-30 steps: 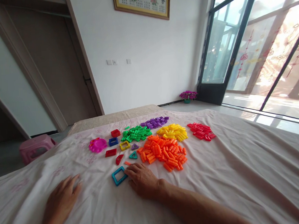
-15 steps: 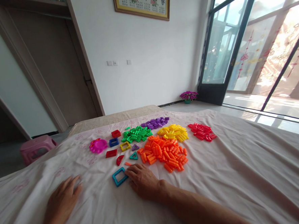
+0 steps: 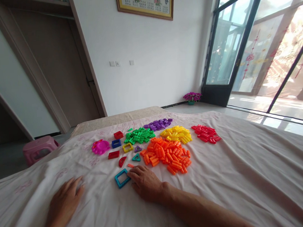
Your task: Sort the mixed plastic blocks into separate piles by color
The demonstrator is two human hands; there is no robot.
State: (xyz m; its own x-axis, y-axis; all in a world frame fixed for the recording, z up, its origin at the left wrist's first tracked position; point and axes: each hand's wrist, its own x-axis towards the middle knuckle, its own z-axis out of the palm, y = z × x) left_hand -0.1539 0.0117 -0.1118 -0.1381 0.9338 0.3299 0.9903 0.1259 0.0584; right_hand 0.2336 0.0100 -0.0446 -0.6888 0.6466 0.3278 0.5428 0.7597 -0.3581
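Observation:
My left hand (image 3: 66, 199) lies flat on the pale cloth (image 3: 101, 212), fingers somewhat apart and nothing in it. My right hand (image 3: 145, 182) rests palm down, its fingertips at the right edge of a blue square frame (image 3: 117, 181); whether it grips the frame is unclear. Just beyond that hand is a small orange piece (image 3: 130, 165), with a pile of orange pieces (image 3: 169, 153) to its right. A red half-round piece (image 3: 122, 161) and a teal triangle (image 3: 136, 157) lie past the frame.
Farther back are green (image 3: 139, 135), purple (image 3: 158, 124), yellow (image 3: 177, 135) and red piles (image 3: 206, 134). Left of them lie a magenta piece (image 3: 100, 147), red, blue and yellow frames, and a purple triangle (image 3: 137, 149). A pink stool (image 3: 40, 147) stands beyond the left edge.
The whole view has shifted very slightly, with things appearing a little farther right. Both hands keep their places on the cloth and the blue square frame stays beside my right hand.

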